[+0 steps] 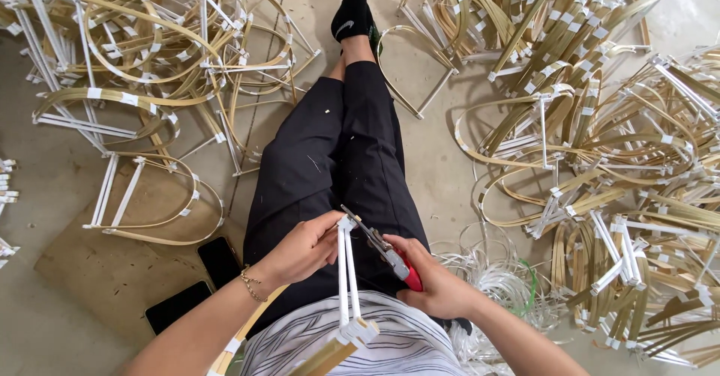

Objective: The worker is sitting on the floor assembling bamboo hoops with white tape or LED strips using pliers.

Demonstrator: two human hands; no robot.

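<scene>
- Left hand (304, 250) grips a frame (346, 278); right hand (435, 282) closes on pliers (382, 250) at its top joint.
- Taped frames (585, 121) heaped either side look finished; this one remains.

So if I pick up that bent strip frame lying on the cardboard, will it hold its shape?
Probably mostly: the frame has taped joints and straight white struts bracing its thin curved strip. It looks light, so it may flex or spring, and its loop could snag neighbouring frames.
</scene>
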